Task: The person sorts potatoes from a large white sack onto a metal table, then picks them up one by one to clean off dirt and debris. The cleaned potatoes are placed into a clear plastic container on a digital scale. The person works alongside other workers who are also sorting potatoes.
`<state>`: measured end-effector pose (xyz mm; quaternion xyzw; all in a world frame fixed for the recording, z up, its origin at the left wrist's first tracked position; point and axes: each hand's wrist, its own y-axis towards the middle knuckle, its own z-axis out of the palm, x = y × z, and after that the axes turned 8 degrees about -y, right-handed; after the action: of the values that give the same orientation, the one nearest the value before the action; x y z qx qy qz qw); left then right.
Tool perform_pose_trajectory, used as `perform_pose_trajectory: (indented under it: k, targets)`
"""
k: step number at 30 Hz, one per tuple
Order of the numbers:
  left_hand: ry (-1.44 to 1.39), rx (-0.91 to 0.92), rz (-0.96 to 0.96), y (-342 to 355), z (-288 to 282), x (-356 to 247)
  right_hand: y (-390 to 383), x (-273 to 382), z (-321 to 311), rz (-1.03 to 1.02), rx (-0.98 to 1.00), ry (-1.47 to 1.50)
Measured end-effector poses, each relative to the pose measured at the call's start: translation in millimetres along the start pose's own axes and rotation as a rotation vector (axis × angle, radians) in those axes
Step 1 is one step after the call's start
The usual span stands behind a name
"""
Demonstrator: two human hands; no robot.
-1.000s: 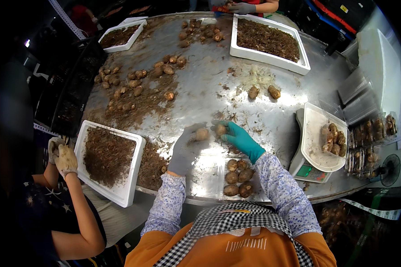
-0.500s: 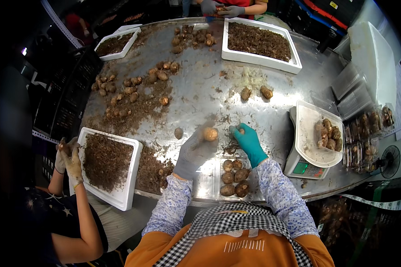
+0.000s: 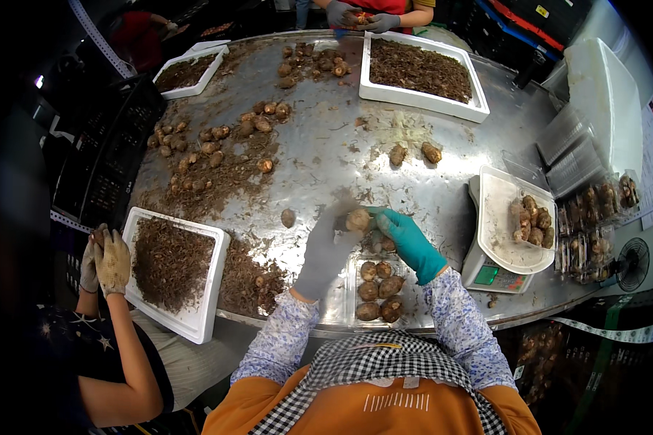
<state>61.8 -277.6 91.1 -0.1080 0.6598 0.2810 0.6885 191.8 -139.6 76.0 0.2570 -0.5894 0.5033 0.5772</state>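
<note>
My left hand (image 3: 323,250), in a grey glove and smeared by motion, holds a round, pale brown taro (image 3: 358,220). My right hand (image 3: 412,243), in a teal glove, reaches its fingertips against that taro's right side, with the fingers curled in. Just under these fingers shows a brownish lump (image 3: 386,245), partly hidden; whether the hand grips it is unclear. Below both hands is a clear plastic tray (image 3: 348,304) with several brown taros (image 3: 391,286) in rows. A single taro (image 3: 288,218) lies left of my left hand.
At right a scale (image 3: 500,274) bears a filled clear pack (image 3: 535,221). White foam trays of brown scrapings (image 3: 210,290) (image 3: 481,105) stand left and at the far side. Several taros (image 3: 214,145) lie at far left. Co-workers' gloved hands (image 3: 112,264) are at left and across the table.
My hands have come together: the left moved right with its taro, and the right turned its fingers leftward to meet it. The co-worker's hands at left shifted slightly.
</note>
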Motion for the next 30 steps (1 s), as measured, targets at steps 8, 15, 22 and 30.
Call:
perform_pose_trajectory:
  k: [8,15,22,30]
  targets:
    - [0.346,-0.003,0.107,0,14,-22,8,-13,5,0.053,0.231,0.450]
    - [0.411,-0.021,0.305,1,7,-9,3,-2,12,-0.066,0.175,0.476]
    - [0.194,-0.359,-0.109,10,-9,10,-6,6,12,-0.132,0.110,0.285]
    - [-0.451,-0.050,-0.397,-3,1,-17,-5,8,14,-0.292,-0.047,-0.157]
